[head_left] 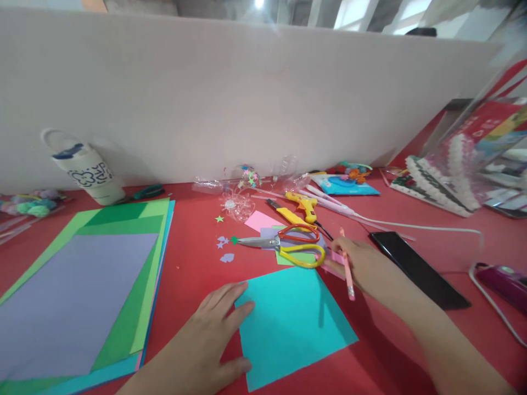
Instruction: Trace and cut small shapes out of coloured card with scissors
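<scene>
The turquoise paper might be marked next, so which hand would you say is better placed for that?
Probably the right hand, as it holds the pink pencil near the turquoise paper; the left hand lies at the paper's left edge.

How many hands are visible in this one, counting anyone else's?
2. The left hand is at the left edge of the turquoise sheet; the right hand holds a pink pencil beside the scissors.
</scene>
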`<state>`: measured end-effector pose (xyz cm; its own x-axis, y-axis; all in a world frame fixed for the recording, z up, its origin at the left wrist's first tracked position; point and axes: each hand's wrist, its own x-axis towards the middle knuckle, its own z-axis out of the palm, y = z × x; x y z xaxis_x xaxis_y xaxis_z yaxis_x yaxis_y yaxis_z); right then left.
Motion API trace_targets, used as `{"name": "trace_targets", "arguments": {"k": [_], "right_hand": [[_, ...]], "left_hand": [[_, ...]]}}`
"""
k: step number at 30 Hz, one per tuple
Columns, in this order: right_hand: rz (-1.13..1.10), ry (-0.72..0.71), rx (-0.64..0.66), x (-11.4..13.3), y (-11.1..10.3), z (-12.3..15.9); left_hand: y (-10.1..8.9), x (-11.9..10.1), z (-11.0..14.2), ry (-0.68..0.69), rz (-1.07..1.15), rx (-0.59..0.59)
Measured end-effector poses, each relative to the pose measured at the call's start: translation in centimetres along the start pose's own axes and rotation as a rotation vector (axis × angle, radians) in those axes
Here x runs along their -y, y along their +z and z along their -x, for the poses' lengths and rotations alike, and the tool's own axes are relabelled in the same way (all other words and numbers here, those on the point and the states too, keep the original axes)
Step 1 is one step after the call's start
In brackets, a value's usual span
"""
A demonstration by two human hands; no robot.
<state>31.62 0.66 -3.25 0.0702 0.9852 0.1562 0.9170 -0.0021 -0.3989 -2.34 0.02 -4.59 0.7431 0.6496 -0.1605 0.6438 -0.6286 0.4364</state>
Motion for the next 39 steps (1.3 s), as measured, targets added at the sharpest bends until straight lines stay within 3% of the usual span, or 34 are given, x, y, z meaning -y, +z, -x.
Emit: {"name": "trace_targets", "arguments": {"k": [3, 9, 18, 25, 27, 29, 31, 33, 35, 37, 38, 39], "right_hand": [[0.057, 0.001, 0.036, -0.6, 0.2, 0.9], [0.031, 0.027, 0.031, 0.6, 0.3, 1.1], [-0.497, 0.169, -0.113, -0.4, 1.2, -0.1], [-0.914, 0.123, -0.387, 1.7, -3.0, -0.2], [-1.129, 0.046, -0.491, 3.2, -4.7, 0.4], [-1.184, -0.103, -0.514, 5.2, -6.0, 1.3], [-1.081, -0.257, -0.567, 7.5, -6.7, 2.3], [-0.79, -0.321, -0.561, 9.3, -6.6, 2.7], [-0.333, -0.281, -0.331, 10.0, -6.0, 2.2], [0.095, -0.094, 0.008, 9.2, -5.2, 0.9], [0.229, 0.014, 0.156, 8.3, -4.7, 0.2], [0.264, 0.059, 0.211, 7.0, -4.3, -0.4]], "left_hand": [[0.2, 0.1, 0.1, 0.004, -0.036, -0.031], [0.2, 0.3, 0.0, 0.017, -0.125, -0.074], [0.1, 0.3, -0.4, 0.034, -0.146, -0.083], [0.3, 0.3, -0.3, 0.046, -0.142, -0.087], [0.1, 0.1, -0.3, 0.049, -0.135, -0.085], [0.1, 0.0, -0.4, 0.05, -0.129, -0.09], [0.0, 0.0, -0.4, 0.052, -0.121, -0.104], [0.0, 0.0, -0.4, 0.057, -0.112, -0.115], [0.0, 0.0, -0.4, 0.053, -0.108, -0.114], [0.0, -0.1, -0.3, 0.043, -0.114, -0.102], [0.0, -0.1, -0.3, 0.039, -0.117, -0.095], [0.0, -0.1, -0.3, 0.038, -0.118, -0.091]]}}
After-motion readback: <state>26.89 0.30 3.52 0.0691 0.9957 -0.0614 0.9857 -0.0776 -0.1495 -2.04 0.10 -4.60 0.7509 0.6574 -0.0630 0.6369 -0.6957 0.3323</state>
